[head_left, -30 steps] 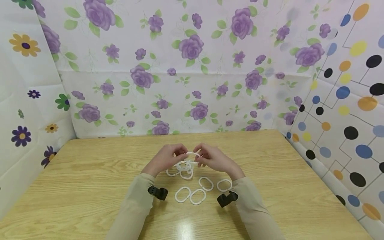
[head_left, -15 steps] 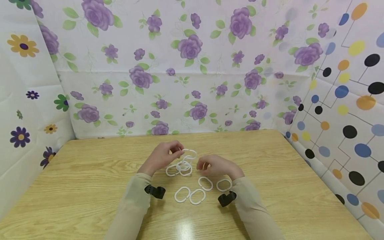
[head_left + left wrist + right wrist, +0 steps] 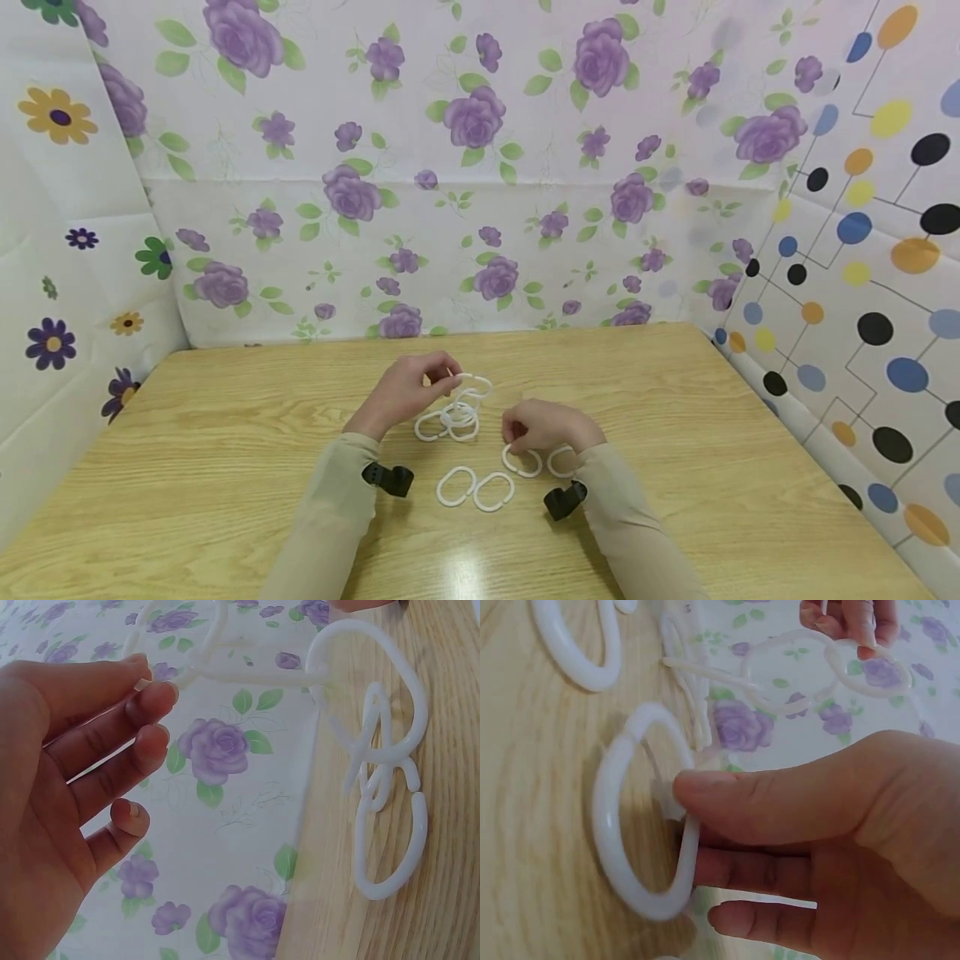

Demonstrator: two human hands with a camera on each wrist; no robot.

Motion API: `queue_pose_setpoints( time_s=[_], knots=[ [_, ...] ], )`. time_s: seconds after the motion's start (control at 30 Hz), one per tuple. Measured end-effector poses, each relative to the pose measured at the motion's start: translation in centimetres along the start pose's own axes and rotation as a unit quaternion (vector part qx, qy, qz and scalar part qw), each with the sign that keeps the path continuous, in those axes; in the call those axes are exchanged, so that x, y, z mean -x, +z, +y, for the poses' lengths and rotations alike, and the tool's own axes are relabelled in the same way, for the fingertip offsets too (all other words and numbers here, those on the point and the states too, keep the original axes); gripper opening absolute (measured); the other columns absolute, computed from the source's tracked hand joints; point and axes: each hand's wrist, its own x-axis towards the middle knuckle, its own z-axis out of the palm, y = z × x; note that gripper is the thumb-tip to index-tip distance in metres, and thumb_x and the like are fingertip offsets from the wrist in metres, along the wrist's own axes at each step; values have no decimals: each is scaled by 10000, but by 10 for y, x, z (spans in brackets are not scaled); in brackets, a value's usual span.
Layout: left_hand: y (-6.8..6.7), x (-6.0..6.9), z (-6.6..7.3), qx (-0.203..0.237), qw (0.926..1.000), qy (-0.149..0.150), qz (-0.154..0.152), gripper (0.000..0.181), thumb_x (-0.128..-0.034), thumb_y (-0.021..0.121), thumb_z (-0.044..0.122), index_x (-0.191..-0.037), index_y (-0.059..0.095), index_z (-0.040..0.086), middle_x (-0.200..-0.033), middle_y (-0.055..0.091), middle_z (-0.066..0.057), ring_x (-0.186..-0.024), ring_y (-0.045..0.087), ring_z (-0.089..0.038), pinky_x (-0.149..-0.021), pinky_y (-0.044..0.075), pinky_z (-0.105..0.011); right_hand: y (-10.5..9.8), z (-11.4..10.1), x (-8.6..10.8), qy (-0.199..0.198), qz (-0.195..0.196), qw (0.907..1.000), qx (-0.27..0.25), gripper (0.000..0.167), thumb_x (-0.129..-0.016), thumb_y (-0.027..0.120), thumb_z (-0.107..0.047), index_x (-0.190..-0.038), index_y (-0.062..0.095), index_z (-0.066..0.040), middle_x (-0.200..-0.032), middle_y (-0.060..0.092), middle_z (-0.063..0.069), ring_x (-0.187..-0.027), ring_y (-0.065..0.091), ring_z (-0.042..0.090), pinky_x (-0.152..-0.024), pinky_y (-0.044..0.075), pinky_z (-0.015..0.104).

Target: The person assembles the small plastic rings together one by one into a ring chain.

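My left hand [image 3: 408,387] pinches an oval white plastic link [image 3: 877,694] between thumb and fingertips, raised off the table. From it hangs a chain of several joined white links [image 3: 421,712], the lower ones bunched on the wood. To the right of the chain, my right hand [image 3: 551,425] holds a separate white link [image 3: 609,817] by its side between thumb and fingers. In the right wrist view this link is tipped up, with a small gap near its upper end. Whether it still touches the table I cannot tell.
Two loose white links, one on the left [image 3: 441,493] and one beside it [image 3: 495,509], lie nearer the front of the wooden table [image 3: 225,467]. Another link [image 3: 551,463] lies partly hidden by the right wrist. A flowered sheet [image 3: 420,250] hangs behind the table.
My right hand has left the held chain link, moved down and right, and taken hold of a loose link, shifting it slightly. The left hand has moved slightly left, still holding the chain's end link.
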Motion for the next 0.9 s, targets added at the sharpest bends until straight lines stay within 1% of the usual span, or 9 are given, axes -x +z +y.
queue_pose_setpoints(
  time_s=[0.07,0.2,0.3,0.4,0.47,0.57,0.73,0.8,0.9],
  knots=[
    [0,0,0,-70,10000,40,32,124,-952,629,267,-986,687,162,-733,653,38,-667,543,-72,-642,428,-258,-1,2,1,-22,38,10000,-50,86,-939,608,-78,-870,582,-121,-780,543,-48,-699,464,71,-658,388,217],
    [1,1,0,-122,9998,81,124,131,-954,625,285,-996,682,174,-733,661,10,-651,542,-64,-633,422,-256,-4,5,3,-64,273,9984,-493,55,-993,533,-114,-940,525,-100,-741,607,27,-627,468,72,-614,381,214],
    [1,1,0,-106,9997,96,175,123,-951,628,291,-992,679,186,-733,662,5,-650,543,-63,-628,421,-256,-9,6,4,-14,638,9944,-838,46,-1010,498,-117,-994,509,-75,-682,632,77,-549,466,78,-552,376,209],
    [1,1,-1,-109,9997,95,192,118,-945,638,291,-982,684,190,-728,654,34,-655,544,-58,-624,426,-250,-15,5,5,3,1145,9890,-941,111,-1019,468,-106,-1066,540,-36,-669,627,73,-524,483,105,-516,386,221],
    [2,0,-1,-127,9997,98,163,114,-944,639,290,-978,685,191,-725,652,43,-654,542,-55,-621,426,-247,-18,4,6,53,1492,9845,-923,164,-1023,463,-115,-1096,569,-14,-665,622,57,-532,511,142,-514,400,232],
    [3,0,-2,-136,9998,90,87,114,-948,633,291,-974,685,193,-716,651,33,-640,536,-56,-612,419,-247,-22,3,8,81,2065,9752,-797,179,-1018,490,-144,-1061,608,-17,-708,635,67,-582,540,155,-541,418,244],
    [5,0,-1,-160,9998,106,27,104,-951,630,273,-970,685,187,-697,651,19,-617,524,-59,-601,404,-242,-25,3,9,-87,3006,9521,-547,127,-984,566,-162,-976,646,-64,-845,633,73,-727,520,126,-657,434,269],
    [5,0,-1,-191,9997,127,28,94,-947,636,266,-963,686,187,-696,650,26,-617,522,-56,-598,404,-238,-26,2,9,-158,3194,9462,-505,121,-975,583,-156,-969,659,-63,-858,622,52,-750,512,128,-684,431,274],
    [6,0,-1,-248,9996,133,-6,80,-940,645,257,-951,688,190,-700,639,58,-625,522,-54,-601,409,-235,-28,0,10,-141,3225,9446,-595,123,-976,582,-163,-969,659,-67,-836,616,46,-724,498,119,-660,423,265]
  ],
)
